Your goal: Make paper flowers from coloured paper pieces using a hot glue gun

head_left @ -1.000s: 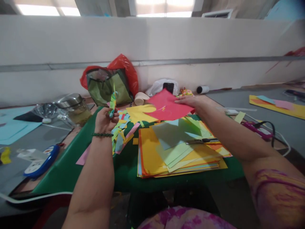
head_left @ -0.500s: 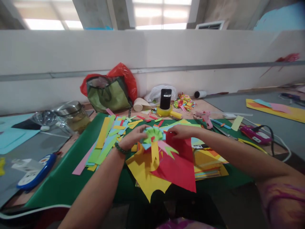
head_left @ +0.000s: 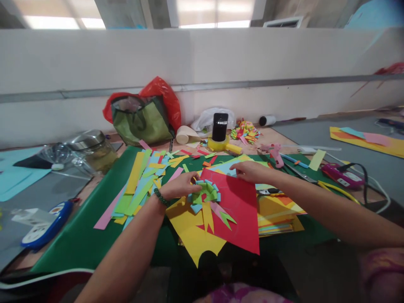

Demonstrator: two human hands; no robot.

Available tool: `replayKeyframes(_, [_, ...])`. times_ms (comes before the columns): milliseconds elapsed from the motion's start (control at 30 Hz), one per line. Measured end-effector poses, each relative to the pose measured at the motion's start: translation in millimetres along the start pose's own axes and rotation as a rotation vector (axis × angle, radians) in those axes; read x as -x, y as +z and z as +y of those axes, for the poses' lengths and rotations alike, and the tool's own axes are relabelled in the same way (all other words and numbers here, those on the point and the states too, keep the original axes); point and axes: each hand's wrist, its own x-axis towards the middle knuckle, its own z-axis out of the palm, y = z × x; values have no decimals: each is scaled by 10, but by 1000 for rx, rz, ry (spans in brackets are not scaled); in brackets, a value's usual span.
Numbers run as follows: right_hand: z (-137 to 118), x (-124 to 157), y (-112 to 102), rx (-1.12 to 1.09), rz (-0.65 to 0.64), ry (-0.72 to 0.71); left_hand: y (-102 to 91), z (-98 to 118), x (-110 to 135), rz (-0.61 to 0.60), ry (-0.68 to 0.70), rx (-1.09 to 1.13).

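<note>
My left hand [head_left: 183, 185] has its fingers closed on a paper rosette [head_left: 205, 191] with a green and light-blue pleated ring and a red centre. Yellow and pink-and-green tails hang from it. Beneath the rosette lies a red paper sheet [head_left: 240, 214], its lower edge towards me. My right hand [head_left: 248, 171] is at the top edge of the red sheet, fingers curled over it; the fingertips are partly hidden. A yellow sheet [head_left: 195, 235] with a curved cut-out pokes out under the red one.
Coloured paper strips [head_left: 139, 181] lie on the green mat [head_left: 75, 223] at left. On the right are a paper stack [head_left: 277, 214], scissors [head_left: 303, 176], a pink glue gun [head_left: 274, 153] and a cutter [head_left: 268, 191]. A phone [head_left: 220, 127] stands behind, near a glass jar [head_left: 94, 153].
The red sheet shows more fully beside the rosette. My right hand has moved slightly up and right, away from the rosette. The rosette has lowered a little and turned face up.
</note>
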Motion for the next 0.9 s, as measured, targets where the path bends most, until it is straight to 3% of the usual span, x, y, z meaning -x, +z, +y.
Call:
replayKeyframes(167, [-33,52,-12,36,151,-1,-43,-10,-9,78,-4,-74])
replayKeyframes(333, [-212,316,57,73,286,-177,-37,-63,-96,261,34,-102])
replayKeyframes(567, [-395,842,75,37,575,-264,-183,-128,-88,659,59,-5])
replayKeyframes(767, [-375,1331,305,7,810,-152,-405,-139,34,951,90,133])
replayKeyframes(900, [-226,1519,597,73,914,-16,-408,-144,30,1031,76,197])
